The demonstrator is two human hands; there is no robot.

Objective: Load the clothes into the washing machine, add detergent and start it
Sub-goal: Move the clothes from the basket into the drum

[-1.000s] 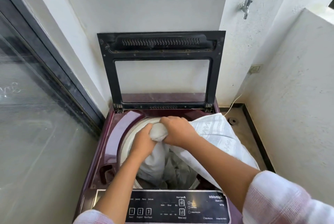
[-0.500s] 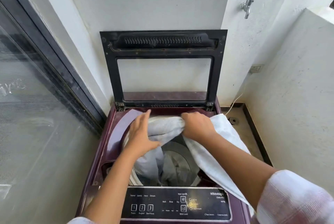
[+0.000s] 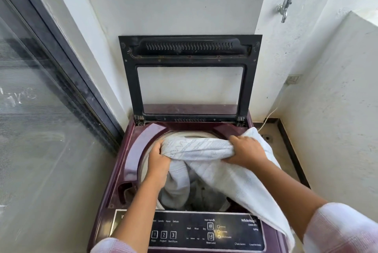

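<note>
A maroon top-loading washing machine [image 3: 131,150] stands below me with its black glass lid [image 3: 190,48] raised against the wall. A large white patterned cloth [image 3: 198,147] stretches across the drum opening, part hanging into the drum and part draped over the machine's right side. My left hand [image 3: 158,160] grips the cloth's left end near the drum's left rim. My right hand [image 3: 245,151] holds the bunched cloth near the right rim. Grey clothes [image 3: 204,195] lie deep in the drum. No detergent is visible.
The black control panel [image 3: 204,232] with numbered buttons runs along the machine's front edge. A glass sliding door [image 3: 41,109] is close on the left. A white low wall [image 3: 337,109] hems in the right side, with a tap [image 3: 284,9] and a socket [image 3: 293,79] on the walls.
My hands have moved apart, spreading the cloth across the drum opening. The left hand, flat on the cloth half a second ago, now grips it near the left rim.
</note>
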